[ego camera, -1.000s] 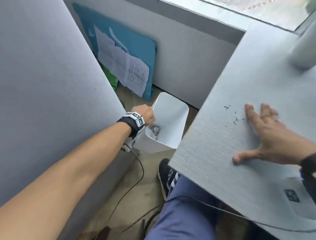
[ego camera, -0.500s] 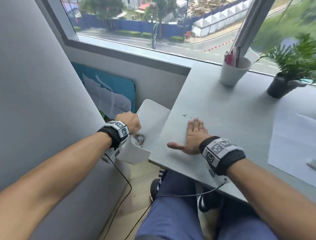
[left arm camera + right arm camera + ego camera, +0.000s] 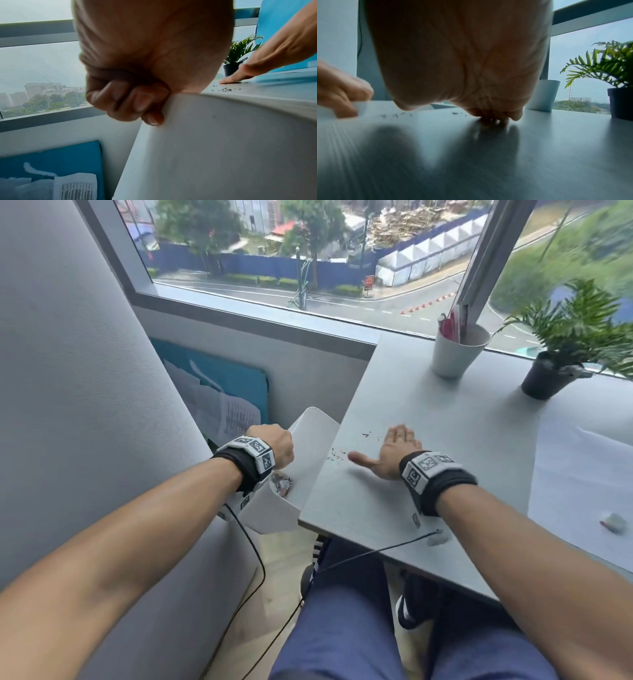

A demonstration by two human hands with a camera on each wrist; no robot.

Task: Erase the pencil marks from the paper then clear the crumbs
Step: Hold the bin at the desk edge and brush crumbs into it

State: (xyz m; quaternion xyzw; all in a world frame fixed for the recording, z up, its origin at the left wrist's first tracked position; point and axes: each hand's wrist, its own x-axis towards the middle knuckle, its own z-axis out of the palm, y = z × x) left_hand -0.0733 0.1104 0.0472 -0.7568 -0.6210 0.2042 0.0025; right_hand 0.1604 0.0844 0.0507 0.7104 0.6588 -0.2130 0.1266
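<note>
Dark eraser crumbs [image 3: 337, 455] lie scattered on the grey desk [image 3: 428, 419] near its left edge, also seen as crumbs [image 3: 224, 89] and crumbs [image 3: 396, 115] from the wrists. My right hand [image 3: 390, 450] lies flat and open on the desk just right of them, thumb pointing left. My left hand [image 3: 274, 445] grips the rim of a white bin [image 3: 308, 463], fingers [image 3: 137, 102] curled over the edge, holding it tilted against the desk's left side. Some rubbish [image 3: 282, 484] lies inside the bin. A white paper [image 3: 582, 481] covers the desk's right part, an eraser [image 3: 615, 522] on it.
A white cup [image 3: 454, 350] with pens and a potted plant [image 3: 561, 350] stand at the back of the desk by the window. A grey partition [image 3: 85, 405] rises on the left. A blue folder with papers [image 3: 222, 395] leans on the wall below.
My left hand has lifted the bin up against the desk's edge. My right hand has swept left across the desk, pushing crumbs toward the edge. The head view has tilted up.
</note>
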